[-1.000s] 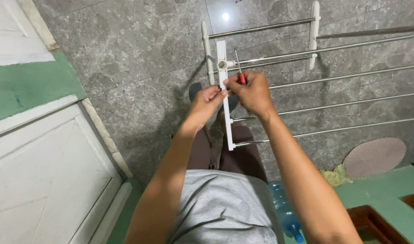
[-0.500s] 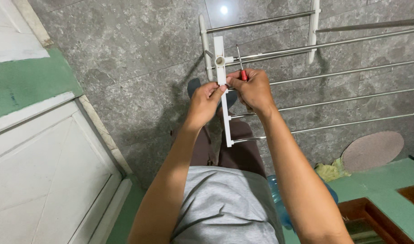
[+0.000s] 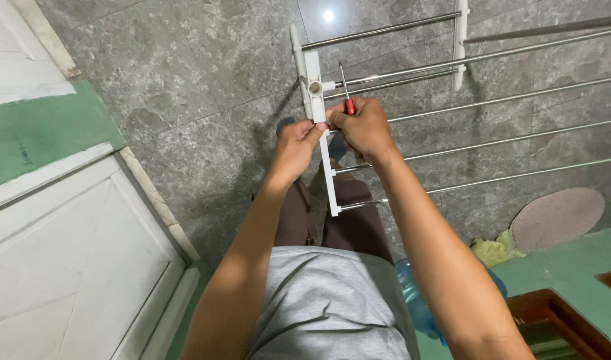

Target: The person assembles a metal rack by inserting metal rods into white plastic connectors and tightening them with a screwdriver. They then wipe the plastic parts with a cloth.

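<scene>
Currently the person is standing over a grey tile floor (image 3: 185,100), working on a drying rack (image 3: 492,100) held up in front of the body. At far left a white door (image 3: 65,253) and a green ledge (image 3: 39,133) are bordering the floor.

The left hand (image 3: 295,143) is gripping the rack's white end bar (image 3: 327,173), its fingers closed around the bar just below a round socket (image 3: 315,87). Beside it, touching or nearly so, the right hand (image 3: 364,125) is holding a red-handled screwdriver (image 3: 346,90), fingers wrapped on the handle, with the thin shaft pointing up beside the socket.

Compared with a second ago, the hands are sitting a little lower against the bar, and the shaft is now standing clear above the fist where it was barely showing. Whether the tip is engaging a screw I cannot tell. In my judgement the fastening work at this joint is still going on, not finished.

To the right, the steel rods (image 3: 505,143) are running out from the bar to a second white bar (image 3: 461,40). Lower right, a pale round mat (image 3: 559,217), a yellowish rag (image 3: 495,250) and a blue bottle (image 3: 415,303) are lying by a green step (image 3: 565,267).
</scene>
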